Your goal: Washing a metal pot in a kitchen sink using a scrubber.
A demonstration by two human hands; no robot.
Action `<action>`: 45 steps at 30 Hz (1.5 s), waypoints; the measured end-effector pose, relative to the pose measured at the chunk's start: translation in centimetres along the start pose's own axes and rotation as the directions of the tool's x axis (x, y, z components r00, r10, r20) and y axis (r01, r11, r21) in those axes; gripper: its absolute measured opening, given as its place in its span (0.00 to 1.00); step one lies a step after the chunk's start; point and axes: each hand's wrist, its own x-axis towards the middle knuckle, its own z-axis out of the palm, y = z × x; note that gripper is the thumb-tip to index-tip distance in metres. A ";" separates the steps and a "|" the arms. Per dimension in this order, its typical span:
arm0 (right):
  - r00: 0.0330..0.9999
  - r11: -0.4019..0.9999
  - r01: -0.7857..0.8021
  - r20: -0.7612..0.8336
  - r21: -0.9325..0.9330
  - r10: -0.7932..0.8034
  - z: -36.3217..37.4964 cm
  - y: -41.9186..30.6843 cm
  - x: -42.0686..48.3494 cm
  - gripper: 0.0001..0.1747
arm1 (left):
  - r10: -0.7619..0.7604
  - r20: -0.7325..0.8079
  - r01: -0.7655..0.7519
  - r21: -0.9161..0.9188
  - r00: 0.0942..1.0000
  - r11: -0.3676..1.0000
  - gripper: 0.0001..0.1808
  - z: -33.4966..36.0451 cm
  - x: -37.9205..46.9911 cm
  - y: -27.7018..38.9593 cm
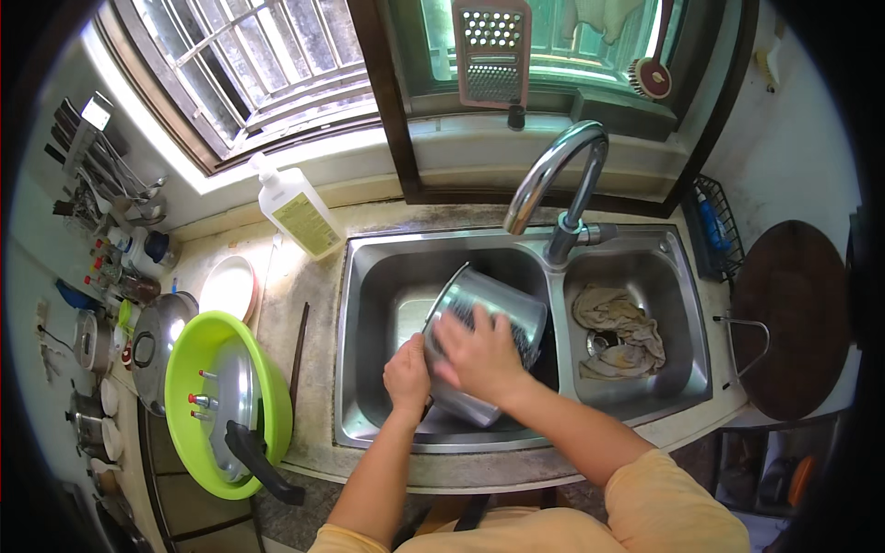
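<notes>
A metal pot (522, 297) lies tilted on its side in the larger left basin of the steel sink (373, 238). My left hand (408, 373) grips the pot near its rim, at the pot's lower left. Across the pot's side lies my right hand (480, 349), blurred, its fingers spread; a dark scrubbing pad or mesh (522, 342) shows just beyond it, and whether the hand holds this I cannot tell. Above the divider curves the chrome faucet (553, 173), with no water visible. A crumpled beige cloth (619, 332) rests in the right basin.
A green plastic basin (181, 428) at left holds a pressure cooker lid (231, 415). Chopsticks (300, 352), a white plate (228, 287), a metal lid (148, 339) and a white bottle (301, 214) are on the left counter. At right stand a round dark board (792, 318) and a wire rack (719, 221).
</notes>
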 end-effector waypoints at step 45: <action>0.858 0.875 -0.474 0.276 0.101 0.433 0.3 7.2 2.1 0.16 | -0.150 0.337 0.105 0.148 0.930 0.983 0.30 1.5 3.8 5.2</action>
